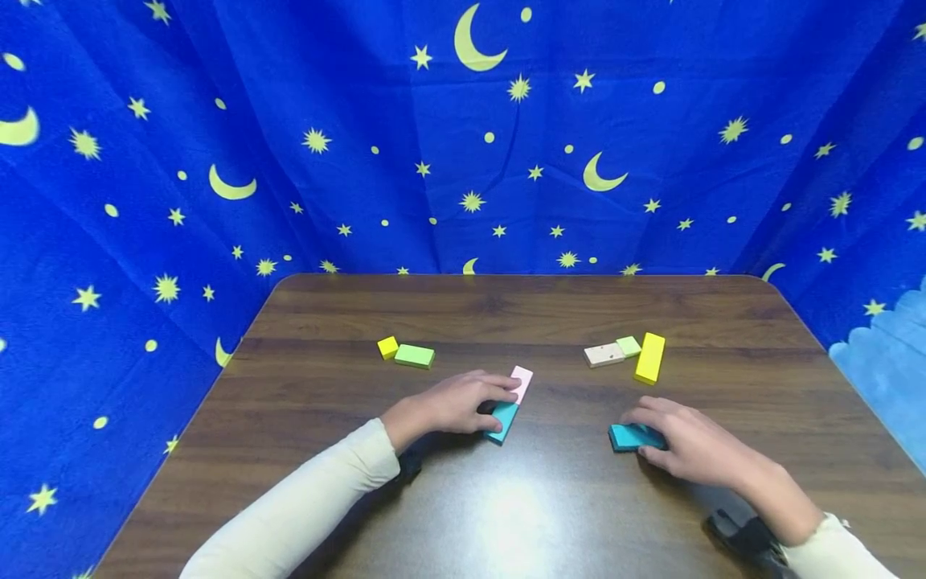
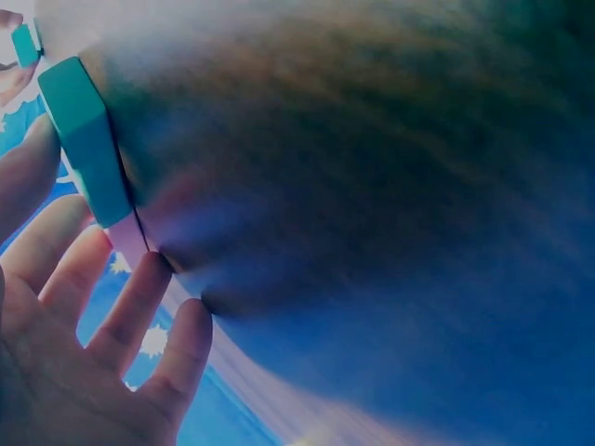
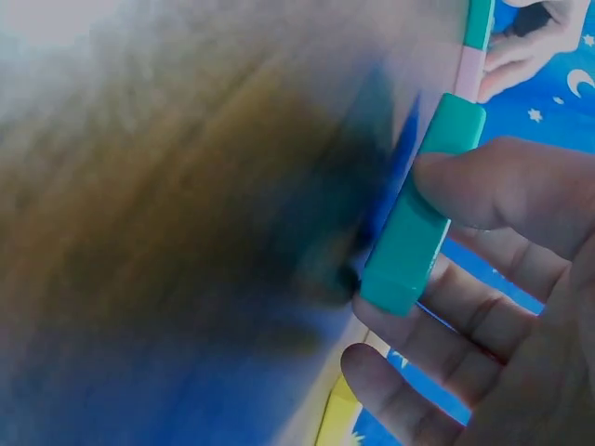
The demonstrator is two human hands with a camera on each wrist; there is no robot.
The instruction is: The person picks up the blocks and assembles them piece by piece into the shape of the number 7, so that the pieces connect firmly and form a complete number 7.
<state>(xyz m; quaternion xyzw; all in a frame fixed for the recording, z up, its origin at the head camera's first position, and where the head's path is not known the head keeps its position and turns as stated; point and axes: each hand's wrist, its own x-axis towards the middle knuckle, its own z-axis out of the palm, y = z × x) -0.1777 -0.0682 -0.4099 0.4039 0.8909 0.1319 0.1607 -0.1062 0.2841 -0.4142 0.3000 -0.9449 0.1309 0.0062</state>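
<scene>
Near the middle of the table, a teal block (image 1: 501, 428) and a pink block (image 1: 524, 376) lie end to end in a slanting line. My left hand (image 1: 452, 402) rests at them, thumb by the teal block and fingers reaching over the pink one. The left wrist view shows its fingers fairly straight and spread along the teal block (image 2: 88, 139) and pink block (image 2: 128, 237). Farther right, my right hand (image 1: 690, 442) pinches a second teal block (image 1: 625, 438). In the right wrist view, the thumb presses one face of this teal block (image 3: 404, 242), with fingers behind it.
A yellow cube (image 1: 387, 347) and a green block (image 1: 415, 356) lie at the back left. At the back right are a speckled beige block (image 1: 604, 355), a small light-green block (image 1: 628, 346) and a yellow block (image 1: 650, 359). A blue star-patterned curtain (image 1: 405, 145) hangs behind the wooden table (image 1: 325, 322).
</scene>
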